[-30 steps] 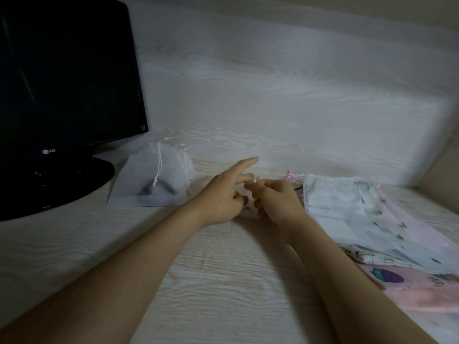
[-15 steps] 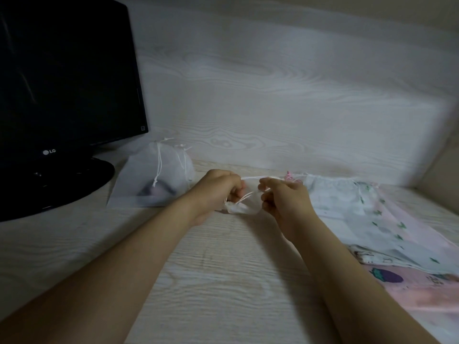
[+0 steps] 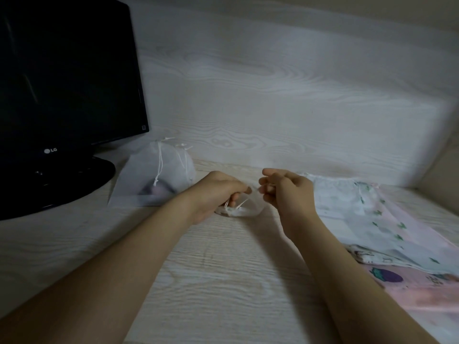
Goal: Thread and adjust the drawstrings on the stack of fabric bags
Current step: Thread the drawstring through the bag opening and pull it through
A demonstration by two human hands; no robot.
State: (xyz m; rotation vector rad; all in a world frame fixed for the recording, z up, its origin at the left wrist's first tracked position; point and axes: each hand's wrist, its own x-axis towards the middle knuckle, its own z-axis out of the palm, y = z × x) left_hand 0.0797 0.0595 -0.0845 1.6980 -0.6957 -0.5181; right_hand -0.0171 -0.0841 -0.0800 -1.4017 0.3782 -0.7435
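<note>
A small white fabric bag (image 3: 244, 209) with a white drawstring hangs between my hands just above the pale wooden table (image 3: 223, 281). My left hand (image 3: 218, 193) is closed on the bag's left side and its string. My right hand (image 3: 285, 192) pinches the bag's right top edge, fingers curled. To the right lies a stack of flat fabric bags (image 3: 387, 234), white with green prints on top and pink ones beneath. The bag's mouth is partly hidden by my fingers.
A black LG monitor (image 3: 67, 78) on a round stand (image 3: 59, 184) fills the left side. A white translucent drawstring bag (image 3: 156, 177) with something dark inside stands next to the stand. A wood-grain wall (image 3: 273, 95) rises behind the table.
My hands have drawn slightly apart and the small bag now stretches between them. One second ago my left index finger pointed out; it is now curled on the bag.
</note>
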